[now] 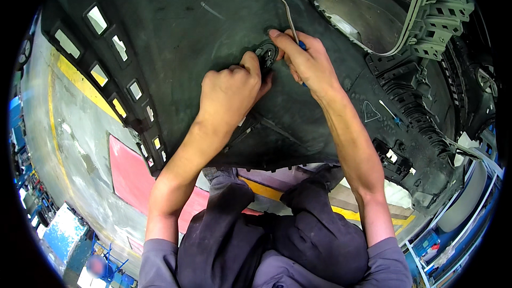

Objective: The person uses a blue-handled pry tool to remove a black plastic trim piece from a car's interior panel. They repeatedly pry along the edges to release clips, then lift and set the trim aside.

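Note:
A large dark plastic car bumper [176, 37] lies in front of my lap. My left hand [229, 93] is closed, thumb and fingers pinched on a small black round fitting [266, 53] at the bumper's middle. Whether the fitting is fixed to the bumper or loose is hidden by my fingers. Close beside it, my right hand [312, 66] is wrapped around the blue handle of a bent metal pick [288, 15]. The pick's curved tip points up and away from me. My right fingertips are at the fitting's edge; I cannot tell if they touch it.
Rectangular cut-outs [98, 74] line the bumper's left side. A large framed opening [368, 5] and ribbed black parts [413, 112] lie to the right. A thin tool with a blue end [392, 111] rests there. A metal rack [453, 224] stands at lower right.

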`<action>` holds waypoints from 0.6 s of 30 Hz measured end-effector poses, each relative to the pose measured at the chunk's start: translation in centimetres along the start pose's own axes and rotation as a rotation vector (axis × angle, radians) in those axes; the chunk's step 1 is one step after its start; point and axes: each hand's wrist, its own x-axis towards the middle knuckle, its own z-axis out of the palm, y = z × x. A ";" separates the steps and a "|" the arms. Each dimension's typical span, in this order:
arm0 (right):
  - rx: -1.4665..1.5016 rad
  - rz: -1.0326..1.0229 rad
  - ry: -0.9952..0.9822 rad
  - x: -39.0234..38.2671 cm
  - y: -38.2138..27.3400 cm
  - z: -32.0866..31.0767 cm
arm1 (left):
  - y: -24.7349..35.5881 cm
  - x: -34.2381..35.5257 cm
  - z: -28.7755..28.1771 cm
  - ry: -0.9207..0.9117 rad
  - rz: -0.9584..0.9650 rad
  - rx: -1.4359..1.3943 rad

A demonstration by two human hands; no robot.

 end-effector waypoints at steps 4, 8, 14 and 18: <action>-0.420 -0.220 0.009 -0.1 -1.1 -1.5 | -1.0 0.6 0.4 0.026 0.069 -0.086; -0.907 -0.372 0.097 -2.0 -3.9 -4.1 | -1.3 0.3 0.7 0.051 0.064 -0.130; -1.484 -0.993 0.079 0.3 -5.6 -7.9 | -1.3 0.1 0.9 0.095 0.054 -0.185; -1.561 -1.064 0.007 1.0 -6.6 -7.5 | -1.3 -0.2 1.2 0.118 0.052 -0.201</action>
